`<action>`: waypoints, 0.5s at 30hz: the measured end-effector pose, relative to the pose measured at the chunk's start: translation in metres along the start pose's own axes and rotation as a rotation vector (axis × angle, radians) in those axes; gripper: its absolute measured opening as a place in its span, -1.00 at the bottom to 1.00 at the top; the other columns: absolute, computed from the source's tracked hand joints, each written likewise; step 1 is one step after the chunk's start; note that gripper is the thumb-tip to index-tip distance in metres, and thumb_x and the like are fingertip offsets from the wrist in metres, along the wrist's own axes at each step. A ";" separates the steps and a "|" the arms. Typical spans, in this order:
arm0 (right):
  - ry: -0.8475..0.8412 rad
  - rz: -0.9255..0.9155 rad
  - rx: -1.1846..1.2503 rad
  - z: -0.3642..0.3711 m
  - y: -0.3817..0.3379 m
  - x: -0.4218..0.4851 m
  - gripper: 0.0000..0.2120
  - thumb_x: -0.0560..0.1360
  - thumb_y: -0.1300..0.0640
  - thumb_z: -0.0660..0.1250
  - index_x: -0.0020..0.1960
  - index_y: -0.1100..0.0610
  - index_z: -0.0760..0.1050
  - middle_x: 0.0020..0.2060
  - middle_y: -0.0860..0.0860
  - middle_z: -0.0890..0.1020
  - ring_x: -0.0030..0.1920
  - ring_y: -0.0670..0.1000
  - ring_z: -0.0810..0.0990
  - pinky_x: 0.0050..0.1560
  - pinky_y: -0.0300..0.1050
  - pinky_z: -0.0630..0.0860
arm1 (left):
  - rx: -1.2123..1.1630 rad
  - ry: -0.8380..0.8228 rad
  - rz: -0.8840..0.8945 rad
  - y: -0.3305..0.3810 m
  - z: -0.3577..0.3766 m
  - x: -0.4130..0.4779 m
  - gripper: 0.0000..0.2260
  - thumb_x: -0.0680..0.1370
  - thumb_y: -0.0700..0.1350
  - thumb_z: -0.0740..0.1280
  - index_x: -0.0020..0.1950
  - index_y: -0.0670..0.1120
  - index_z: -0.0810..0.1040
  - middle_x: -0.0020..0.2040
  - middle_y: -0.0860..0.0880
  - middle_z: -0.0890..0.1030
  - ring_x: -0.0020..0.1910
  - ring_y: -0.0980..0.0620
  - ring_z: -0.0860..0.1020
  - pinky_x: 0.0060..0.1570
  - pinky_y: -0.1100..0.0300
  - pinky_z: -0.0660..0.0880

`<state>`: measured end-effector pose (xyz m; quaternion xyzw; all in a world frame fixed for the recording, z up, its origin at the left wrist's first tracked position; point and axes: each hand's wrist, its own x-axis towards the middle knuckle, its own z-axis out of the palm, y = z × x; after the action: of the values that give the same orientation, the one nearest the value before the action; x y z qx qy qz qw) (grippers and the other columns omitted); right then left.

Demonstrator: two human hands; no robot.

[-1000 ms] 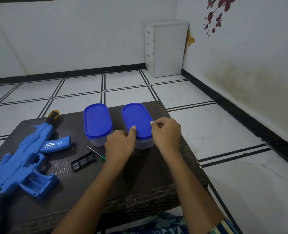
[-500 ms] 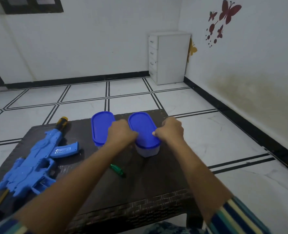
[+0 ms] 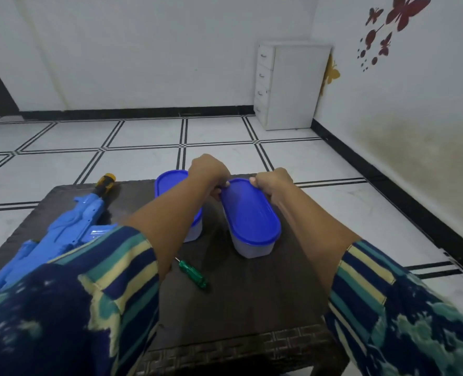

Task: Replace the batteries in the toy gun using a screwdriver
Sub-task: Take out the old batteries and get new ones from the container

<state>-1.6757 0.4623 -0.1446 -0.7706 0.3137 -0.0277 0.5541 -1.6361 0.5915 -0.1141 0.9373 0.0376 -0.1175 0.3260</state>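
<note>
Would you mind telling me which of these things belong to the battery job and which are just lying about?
Job: toy gun; screwdriver; near tub, gripped by left hand and right hand, probably for batteries.
Lying about: far tub, perhaps; drawer cabinet; butterfly stickers.

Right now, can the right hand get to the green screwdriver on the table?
Probably yes, once it lets go. The right hand grips the far end of the blue lid, while the screwdriver lies uncovered on the table, nearer the person, with nothing over it.
</note>
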 end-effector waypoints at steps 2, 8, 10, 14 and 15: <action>0.051 -0.034 -0.107 0.001 -0.002 -0.005 -0.78 0.48 0.19 0.38 -0.03 0.22 0.34 -0.04 0.11 0.54 -0.06 0.10 0.62 0.00 -0.01 0.63 | -0.002 0.032 0.035 -0.003 0.001 -0.005 -0.87 0.48 -0.18 0.42 -0.19 -0.22 0.55 -0.34 -0.15 0.64 -0.39 -0.04 0.62 -0.07 0.16 0.63; 0.286 -0.495 -0.504 0.028 -0.012 -0.028 -0.93 0.50 0.20 0.34 -0.09 0.19 0.46 -0.08 0.15 0.50 0.07 0.18 0.55 -0.11 -0.05 0.43 | 0.124 0.374 0.261 -0.027 -0.021 -0.012 -0.84 0.51 -0.18 0.30 0.03 -0.23 0.51 0.03 -0.18 0.57 0.00 -0.20 0.57 -0.16 0.09 0.46; 0.197 -0.643 -0.460 0.049 -0.018 -0.038 -0.80 0.52 0.18 0.34 0.09 0.28 0.53 0.10 0.18 0.53 0.16 0.16 0.50 0.05 -0.07 0.43 | 0.136 0.470 0.218 -0.044 -0.037 -0.008 -0.82 0.50 -0.20 0.27 0.06 -0.22 0.51 0.06 -0.18 0.56 0.04 -0.23 0.55 -0.06 0.02 0.50; -0.005 -0.649 -0.396 0.090 -0.036 -0.051 -0.67 0.52 0.08 0.38 0.15 0.31 0.51 0.07 0.16 0.58 0.08 0.13 0.55 0.04 -0.06 0.48 | 0.075 0.332 0.052 -0.080 -0.059 0.010 -0.80 0.52 -0.10 0.35 0.02 -0.20 0.47 0.05 -0.17 0.56 0.07 -0.18 0.55 -0.06 0.07 0.51; -0.032 -0.626 -0.406 0.099 -0.037 -0.050 -0.68 0.52 0.07 0.38 0.11 0.31 0.51 -0.01 0.14 0.56 0.01 0.12 0.54 -0.02 -0.04 0.49 | 0.043 0.273 0.025 -0.087 -0.059 0.015 -0.72 0.50 -0.07 0.39 0.06 -0.24 0.49 0.05 -0.16 0.57 0.07 -0.16 0.56 -0.09 0.10 0.50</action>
<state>-1.6601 0.5775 -0.1351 -0.9236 0.0535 -0.1209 0.3598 -1.6232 0.6969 -0.1253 0.9517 0.0674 0.0146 0.2991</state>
